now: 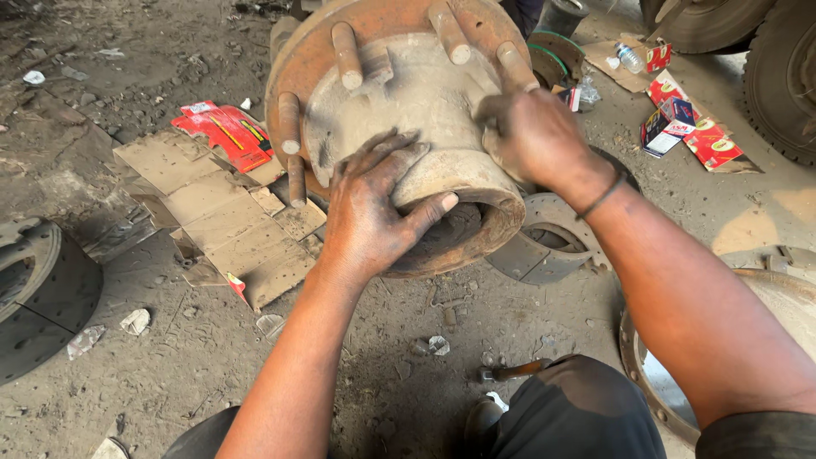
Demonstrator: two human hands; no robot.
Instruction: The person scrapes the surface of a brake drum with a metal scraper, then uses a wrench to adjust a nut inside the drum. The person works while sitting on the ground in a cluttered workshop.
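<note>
A large rusty wheel hub [425, 110] with several thick studs on its flange stands tilted toward me on the dirt floor. My left hand [374, 204] grips the hub's front rim, thumb hooked over the open bore. My right hand [531, 136] clasps the right side of the hub barrel, just below a stud. Both hands are dark with grease. A dark band circles my right wrist.
Flattened cardboard [221, 212] and red boxes [225, 132] lie left of the hub. A brake shoe [544, 242] sits behind my right arm. Another brake shoe [38, 289] is at far left, a round metal part [654, 374] at right, tyres [778, 68] top right, a hammer [510, 371] by my knee.
</note>
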